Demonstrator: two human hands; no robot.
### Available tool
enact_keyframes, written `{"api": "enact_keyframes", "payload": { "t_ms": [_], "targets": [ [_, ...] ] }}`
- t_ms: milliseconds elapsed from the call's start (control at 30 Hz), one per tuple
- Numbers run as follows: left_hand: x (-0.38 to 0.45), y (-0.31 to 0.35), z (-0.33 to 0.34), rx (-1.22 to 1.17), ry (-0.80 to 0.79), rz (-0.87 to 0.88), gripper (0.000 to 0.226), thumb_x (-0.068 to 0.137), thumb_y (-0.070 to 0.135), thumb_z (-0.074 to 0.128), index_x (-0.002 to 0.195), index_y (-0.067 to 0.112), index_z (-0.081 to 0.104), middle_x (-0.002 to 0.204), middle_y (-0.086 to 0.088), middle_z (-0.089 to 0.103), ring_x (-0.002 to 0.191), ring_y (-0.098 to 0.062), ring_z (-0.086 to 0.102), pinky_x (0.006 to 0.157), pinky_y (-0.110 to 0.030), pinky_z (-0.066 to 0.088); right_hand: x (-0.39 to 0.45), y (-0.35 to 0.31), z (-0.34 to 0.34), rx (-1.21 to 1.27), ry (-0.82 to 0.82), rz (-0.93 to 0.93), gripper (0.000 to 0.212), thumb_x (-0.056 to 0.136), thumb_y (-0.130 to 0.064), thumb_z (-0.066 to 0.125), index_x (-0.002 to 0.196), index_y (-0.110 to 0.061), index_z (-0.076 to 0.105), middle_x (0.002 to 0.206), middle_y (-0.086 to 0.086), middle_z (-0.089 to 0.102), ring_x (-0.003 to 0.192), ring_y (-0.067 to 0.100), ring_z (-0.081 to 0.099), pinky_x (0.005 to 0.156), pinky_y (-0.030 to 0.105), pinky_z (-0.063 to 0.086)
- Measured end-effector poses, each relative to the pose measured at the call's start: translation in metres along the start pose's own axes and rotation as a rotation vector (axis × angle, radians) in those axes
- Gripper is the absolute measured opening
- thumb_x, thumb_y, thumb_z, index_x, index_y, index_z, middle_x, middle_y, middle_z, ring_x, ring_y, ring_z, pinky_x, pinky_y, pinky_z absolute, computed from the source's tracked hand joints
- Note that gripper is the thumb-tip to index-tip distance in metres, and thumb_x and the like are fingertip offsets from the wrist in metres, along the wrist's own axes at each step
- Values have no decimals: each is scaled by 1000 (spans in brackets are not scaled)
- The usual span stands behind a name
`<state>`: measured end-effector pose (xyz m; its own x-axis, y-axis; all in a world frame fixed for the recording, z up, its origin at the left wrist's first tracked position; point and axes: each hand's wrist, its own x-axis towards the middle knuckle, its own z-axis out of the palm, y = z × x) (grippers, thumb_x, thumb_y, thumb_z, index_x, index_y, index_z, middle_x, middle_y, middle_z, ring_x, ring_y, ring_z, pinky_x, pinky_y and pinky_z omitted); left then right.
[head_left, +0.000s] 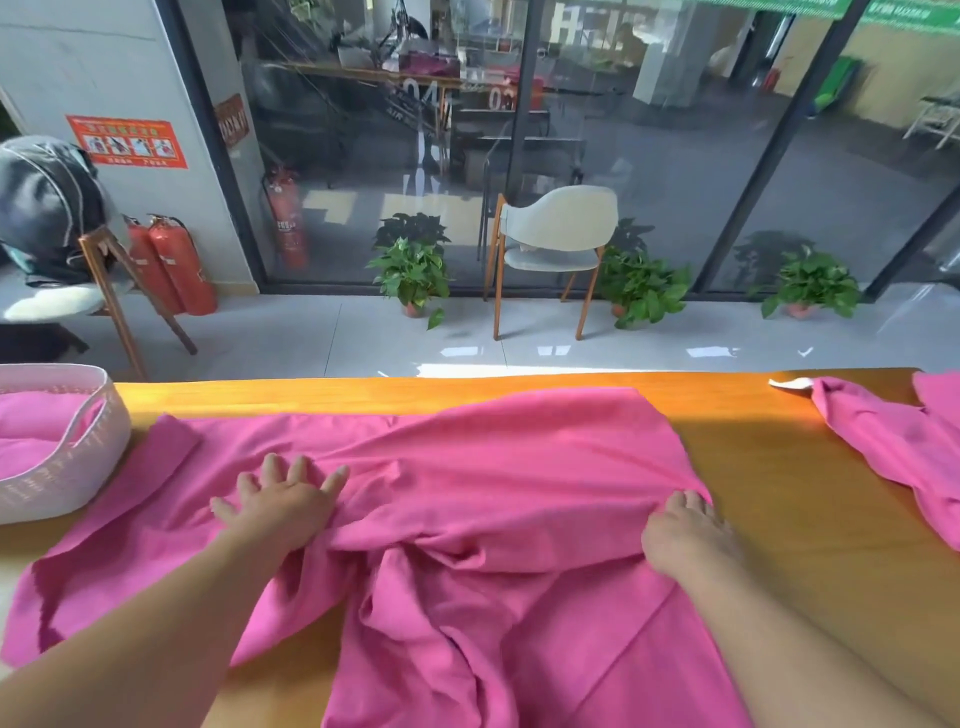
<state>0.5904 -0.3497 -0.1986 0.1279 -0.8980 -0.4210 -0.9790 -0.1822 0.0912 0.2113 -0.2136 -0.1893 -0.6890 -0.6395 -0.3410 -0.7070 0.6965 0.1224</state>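
A large pink cloth (493, 467) lies spread and wrinkled across the wooden table (779, 493). My left hand (280, 499) presses flat on its left part with the fingers spread. At the cloth's right edge my right hand (685, 535) lies on the fabric, its fingertips at a bunched fold there. Whether those fingers pinch the fold or only press it is hidden. Folds gather between my two hands and run toward the near edge.
A white woven basket (78, 467) holding pink fabric stands at the table's left end. Another pink cloth (904, 447) with a white tag lies at the right end. Beyond the table are a chair (556, 234), potted plants and red fire extinguishers (171, 265) on the floor.
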Motion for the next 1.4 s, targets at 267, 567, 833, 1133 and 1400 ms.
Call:
{"api": "enact_keyframes", "payload": {
  "t_ms": [267, 567, 833, 1133, 1400],
  "targets": [
    [1, 35, 16, 4, 142, 320, 79, 89, 74, 31, 154, 34, 14, 164, 5, 5, 150, -18, 4, 120, -46, 6, 2, -44, -1, 165, 16, -337, 56, 104, -45, 22, 156, -24, 24, 164, 1, 18, 150, 19, 17, 121, 40, 18],
    [-4, 31, -6, -174, 256, 352, 62, 93, 59, 47, 143, 21, 44, 149, -7, 41, 138, -27, 34, 113, -46, 21, 2, -46, -12, 227, 99, -296, 53, 101, -49, 36, 141, -16, 47, 152, 10, 35, 139, 29, 37, 111, 40, 33],
    [-117, 14, -4, -268, 549, 545, 36, 93, 41, 56, 64, 21, 54, 76, -5, 67, 73, -30, 62, 60, -31, 38, -172, -62, -27, 122, -227, -534, 77, 72, -93, 30, 57, -19, 43, 64, 0, 48, 78, 28, 55, 72, 36, 44],
    [-203, -23, 17, -159, -293, 342, 61, 93, 60, 47, 113, 6, 64, 109, -12, 68, 100, -28, 66, 86, -38, 54, -273, -36, -23, -40, -93, -608, 76, 68, -95, 36, 83, -22, 55, 97, -3, 65, 86, 23, 56, 70, 34, 41],
    [-274, -54, 58, -705, -380, 181, 87, 75, 38, 83, 144, 21, 32, 92, -8, 62, 65, -19, 60, 46, -28, 47, -305, -18, 26, -125, -97, -755, 34, 85, -44, 64, 107, -18, 63, 118, 5, 64, 107, 29, 61, 74, 31, 40]
  ]
}}
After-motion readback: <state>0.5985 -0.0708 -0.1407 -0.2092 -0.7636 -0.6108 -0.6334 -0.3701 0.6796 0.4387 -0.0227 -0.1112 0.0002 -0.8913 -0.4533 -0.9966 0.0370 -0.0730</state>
